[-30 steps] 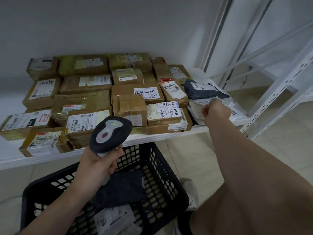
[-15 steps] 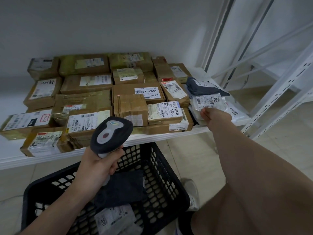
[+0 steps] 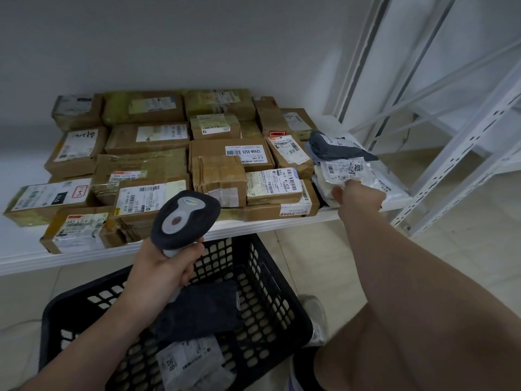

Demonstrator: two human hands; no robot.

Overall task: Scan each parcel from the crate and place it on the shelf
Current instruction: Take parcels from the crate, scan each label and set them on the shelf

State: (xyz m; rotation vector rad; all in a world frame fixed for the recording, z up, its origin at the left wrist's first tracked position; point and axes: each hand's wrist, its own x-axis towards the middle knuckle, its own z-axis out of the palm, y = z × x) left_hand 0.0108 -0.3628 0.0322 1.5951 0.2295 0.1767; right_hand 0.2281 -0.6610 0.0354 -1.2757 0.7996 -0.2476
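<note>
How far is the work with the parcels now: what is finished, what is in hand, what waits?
Done: many cardboard boxes and a grey bag lie on the shelf. In hand: the right hand grips a white bag at the shelf's right end; the left hand holds the scanner. Left: a dark bag and a labelled bag lie in the crate, not yet shelved.
</note>
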